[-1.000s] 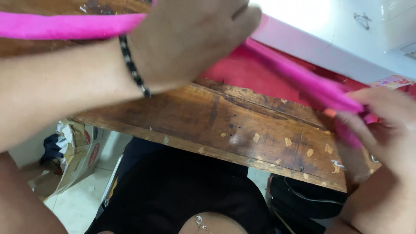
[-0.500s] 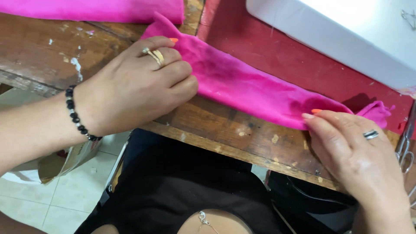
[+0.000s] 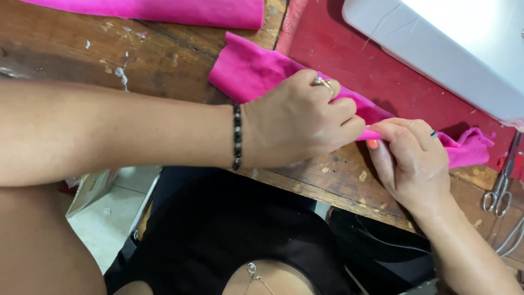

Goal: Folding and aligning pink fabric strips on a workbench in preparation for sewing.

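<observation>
both your left hand (image 3: pixel 297 123) and right hand (image 3: pixel 409 158) pinch the pink strip (image 3: pixel 256 74); keep its fold flat on the desk (image 3: pixel 164 52).

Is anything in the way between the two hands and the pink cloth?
Nothing visible is. Both hands are already on the pink cloth strip: the left hand presses on it and the right hand pinches its edge, fingertips meeting. The scissors lie off to the right, apart from them, on the wooden table.

A white sewing machine (image 3: pixel 453 49) fills the upper right; scissors (image 3: pixel 499 188) lie at the right edge of the wooden table (image 3: pixel 109 60).
</observation>
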